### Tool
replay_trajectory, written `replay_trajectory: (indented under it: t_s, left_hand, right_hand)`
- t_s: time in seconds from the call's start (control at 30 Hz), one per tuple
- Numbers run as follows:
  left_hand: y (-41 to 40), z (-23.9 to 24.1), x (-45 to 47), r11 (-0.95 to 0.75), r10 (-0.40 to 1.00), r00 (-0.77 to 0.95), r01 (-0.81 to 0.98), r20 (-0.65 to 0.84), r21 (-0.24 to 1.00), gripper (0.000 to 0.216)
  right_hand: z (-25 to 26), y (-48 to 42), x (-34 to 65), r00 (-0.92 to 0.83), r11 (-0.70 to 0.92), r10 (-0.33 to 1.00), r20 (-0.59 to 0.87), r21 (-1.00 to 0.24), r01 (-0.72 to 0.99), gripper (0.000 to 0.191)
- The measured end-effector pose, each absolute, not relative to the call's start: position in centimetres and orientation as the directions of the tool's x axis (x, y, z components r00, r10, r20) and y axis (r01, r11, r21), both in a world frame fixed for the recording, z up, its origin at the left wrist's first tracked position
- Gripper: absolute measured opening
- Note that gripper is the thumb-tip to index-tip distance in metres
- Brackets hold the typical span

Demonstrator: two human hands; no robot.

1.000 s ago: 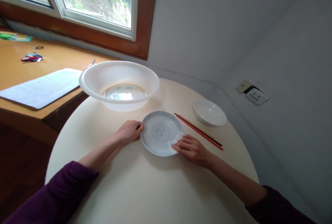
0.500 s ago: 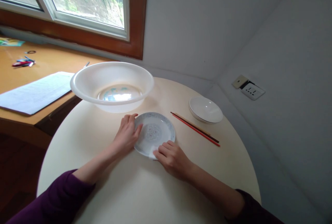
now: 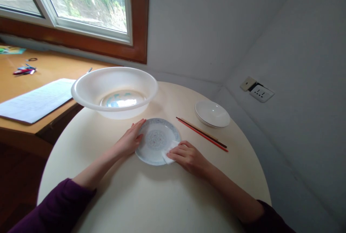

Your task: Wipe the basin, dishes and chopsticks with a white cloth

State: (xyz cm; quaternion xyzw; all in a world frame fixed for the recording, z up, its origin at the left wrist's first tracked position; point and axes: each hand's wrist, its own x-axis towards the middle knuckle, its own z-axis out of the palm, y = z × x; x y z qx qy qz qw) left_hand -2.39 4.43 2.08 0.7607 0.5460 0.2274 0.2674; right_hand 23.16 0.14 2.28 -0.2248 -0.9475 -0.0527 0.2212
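A pale plate (image 3: 154, 138) with a blue-grey patterned rim and a small design in its centre lies on the round cream table (image 3: 129, 200). My left hand (image 3: 131, 138) grips its left edge, fingers along the outside and thumb near the rim. In my right hand (image 3: 189, 156) is a folded white tissue (image 3: 168, 156), pinched between fingers and thumb and pressed on the plate's lower right rim. Part of the tissue is hidden under the fingers.
Behind the plate stands a large translucent basin (image 3: 115, 107). Several chopsticks (image 3: 202, 133) lie to the right, near white bowls (image 3: 212, 114) that look stacked. A wooden desk (image 3: 54, 63) with a clipboard of paper (image 3: 38, 98) adjoins at left; walls stand behind and right.
My right hand has moved a little right and up along the plate's rim with the tissue, more of which shows. My left hand's fingers have straightened along the edge.
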Motion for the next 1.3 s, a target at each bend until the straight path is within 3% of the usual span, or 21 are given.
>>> replay_trajectory:
  t_s: [0.13, 0.2, 0.27, 0.37, 0.47, 0.53, 0.6, 0.7, 0.83, 0.97, 1.1, 1.2, 1.3]
  left_hand:
    - [4.5, 2.1, -2.4, -0.248, 0.955, 0.294, 0.722, 0.038, 0.646, 0.056]
    - [4.4, 2.2, -2.3, -0.238, 0.963, 0.264, 0.729, 0.058, 0.642, 0.052]
    - [4.1, 2.6, -2.2, -0.279, 0.960, 0.223, 0.719, 0.169, 0.636, 0.044]
    - [3.1, 3.6, -2.1, -0.458, 0.878, 0.243, 0.677, 0.413, 0.576, 0.031]
    - [1.9, 4.5, -1.7, -0.669, 0.742, 0.498, 0.597, 0.449, 0.443, 0.026]
    - [1.2, 4.7, -1.2, -0.760, 0.648, 0.675, 0.541, 0.352, 0.361, 0.034]
    - [0.8, 4.4, -0.8, -0.796, 0.597, 0.764, 0.526, 0.244, 0.299, 0.054]
    - [0.6, 3.3, -0.4, -0.797, 0.595, 0.792, 0.560, 0.139, 0.225, 0.068]
    - [0.5, 2.2, -0.2, -0.825, 0.562, 0.817, 0.541, 0.131, 0.163, 0.049]
    - [0.2, 2.3, 0.2, -0.873, 0.483, 0.861, 0.457, 0.161, 0.171, 0.047]
    - [0.3, 3.6, 0.2, -0.858, 0.498, 0.845, 0.448, 0.196, 0.250, 0.046]
    - [0.4, 5.2, -0.1, -0.806, 0.565, 0.789, 0.464, 0.243, 0.367, 0.046]
    - [0.5, 7.5, -0.4, -0.651, 0.725, 0.632, 0.500, 0.274, 0.571, 0.038]
  right_hand:
    - [2.1, 0.8, 25.2, -0.783, 0.886, 0.371, 0.499, 0.063, 0.459, 0.030]
    - [1.7, 0.9, 25.8, -0.729, 0.870, 0.404, 0.553, 0.015, 0.493, 0.034]
    - [1.3, 0.8, 26.2, -0.618, 0.834, 0.495, 0.611, -0.135, 0.535, 0.035]
    - [0.8, 0.6, 26.4, -0.286, 0.669, 0.716, 0.637, -0.507, 0.544, 0.029]
    - [0.3, 0.7, 26.0, 0.146, 0.338, 0.910, 0.387, -0.899, 0.277, 0.021]
    - [0.1, 1.0, 25.8, 0.275, 0.146, 0.953, 0.128, -0.988, -0.048, 0.022]
    - [0.0, 1.2, 25.6, 0.262, 0.047, 0.964, -0.045, -0.941, -0.335, 0.022]
    - [0.2, 1.3, 25.6, 0.155, -0.023, 0.979, -0.129, -0.834, -0.552, 0.020]
    - [0.9, 0.9, 25.5, 0.037, -0.089, 0.988, -0.147, -0.761, -0.642, 0.028]
    - [2.5, 0.2, 25.3, -0.048, -0.109, 0.993, -0.104, -0.724, -0.681, 0.046]
    - [4.0, -0.3, 25.3, -0.018, -0.030, 1.000, -0.024, -0.704, -0.710, 0.056]
    - [4.4, 0.1, 25.6, 0.018, 0.021, 1.000, 0.011, -0.714, -0.700, 0.040]
    - [4.8, 1.5, 26.1, 0.031, 0.038, 0.999, 0.023, -0.739, -0.673, 0.025]
